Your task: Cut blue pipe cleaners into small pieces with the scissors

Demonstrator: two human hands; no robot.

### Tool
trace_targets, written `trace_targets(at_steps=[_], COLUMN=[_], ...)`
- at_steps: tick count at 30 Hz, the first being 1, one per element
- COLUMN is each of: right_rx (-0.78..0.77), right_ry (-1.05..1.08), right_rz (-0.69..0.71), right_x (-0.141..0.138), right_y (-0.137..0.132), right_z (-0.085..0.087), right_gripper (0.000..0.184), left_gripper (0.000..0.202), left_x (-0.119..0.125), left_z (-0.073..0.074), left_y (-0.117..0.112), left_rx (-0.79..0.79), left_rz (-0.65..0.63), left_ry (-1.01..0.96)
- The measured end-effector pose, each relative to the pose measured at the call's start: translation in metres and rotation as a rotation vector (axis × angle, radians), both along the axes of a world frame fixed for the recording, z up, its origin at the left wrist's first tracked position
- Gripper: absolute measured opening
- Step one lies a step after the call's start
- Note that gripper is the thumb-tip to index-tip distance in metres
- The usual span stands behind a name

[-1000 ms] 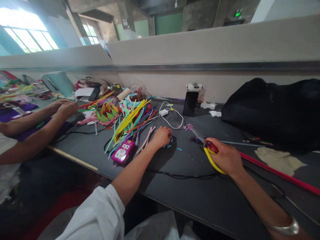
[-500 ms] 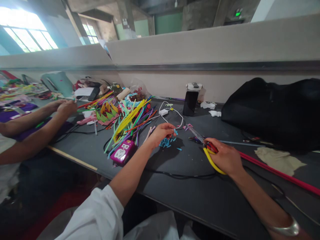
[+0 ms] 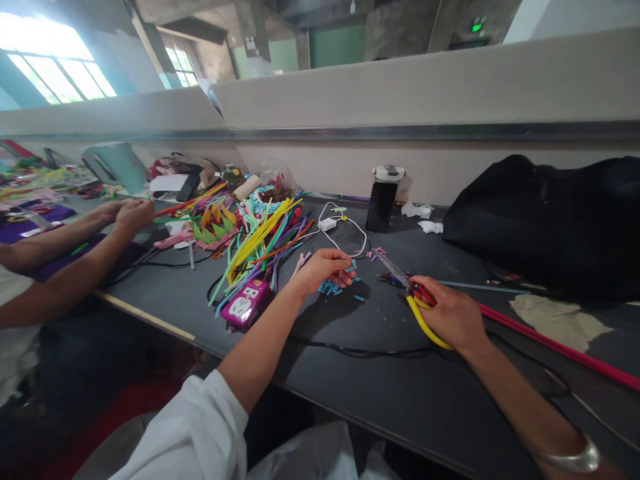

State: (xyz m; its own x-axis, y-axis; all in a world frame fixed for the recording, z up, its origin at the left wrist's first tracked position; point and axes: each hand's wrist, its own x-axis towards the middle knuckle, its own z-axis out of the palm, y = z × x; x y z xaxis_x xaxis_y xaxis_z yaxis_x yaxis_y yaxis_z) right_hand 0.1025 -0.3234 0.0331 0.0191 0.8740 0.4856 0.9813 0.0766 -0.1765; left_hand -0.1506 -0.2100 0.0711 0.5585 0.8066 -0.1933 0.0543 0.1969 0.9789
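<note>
My left hand (image 3: 325, 267) hovers just above the dark table (image 3: 380, 393), fingers curled and spread over a small heap of blue cut pieces (image 3: 331, 287), holding nothing that I can make out. My right hand (image 3: 450, 313) rests on the table, closed round red-and-yellow-handled scissors (image 3: 407, 285) whose blades point up and left. A long red stick (image 3: 560, 347) runs from under that hand toward the right edge.
A pile of coloured sticks (image 3: 260, 243) and a purple power strip (image 3: 246, 305) lie left of my hand. Behind are a white charger cable (image 3: 345, 233), a black bottle (image 3: 383, 199) and a black bag (image 3: 550, 220). Another person's arms (image 3: 75, 247) work at far left.
My left hand lifted off the table, where it had lain as a fist, uncovering the blue pieces, and its fingers uncurled. The right hand with the scissors stayed put.
</note>
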Motion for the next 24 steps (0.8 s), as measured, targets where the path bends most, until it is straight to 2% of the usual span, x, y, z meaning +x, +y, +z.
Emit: trace_targets(at_steps=[4,10,20,24], right_rx=[-0.003,-0.004,-0.006,0.02], right_ry=[0.0,-0.005,-0.007,-0.018], right_rz=[0.003,0.02,0.017,0.091], right_x=[0.0012,0.0019,-0.0009,-0.0028], right_y=[0.0005,0.0004,-0.0006,-0.0018], right_z=[-0.0013,-0.002,-0.0006,-0.0003], right_gripper=[0.031,0.032,0.031,0.031], left_gripper=[0.015,0.012,0.012,0.017], left_x=[0.0005,0.0001,-0.0011,-0.002], left_z=[-0.002,-0.0069,-0.0048,-0.0019], left_y=[0.0005,0.0044,0.0052,0.004], left_rx=[0.048,0.207,0.157,0.176], left_rz=[-0.013,0.035,0.011,0.043], left_ry=[0.071,0.186,0.075,0.059])
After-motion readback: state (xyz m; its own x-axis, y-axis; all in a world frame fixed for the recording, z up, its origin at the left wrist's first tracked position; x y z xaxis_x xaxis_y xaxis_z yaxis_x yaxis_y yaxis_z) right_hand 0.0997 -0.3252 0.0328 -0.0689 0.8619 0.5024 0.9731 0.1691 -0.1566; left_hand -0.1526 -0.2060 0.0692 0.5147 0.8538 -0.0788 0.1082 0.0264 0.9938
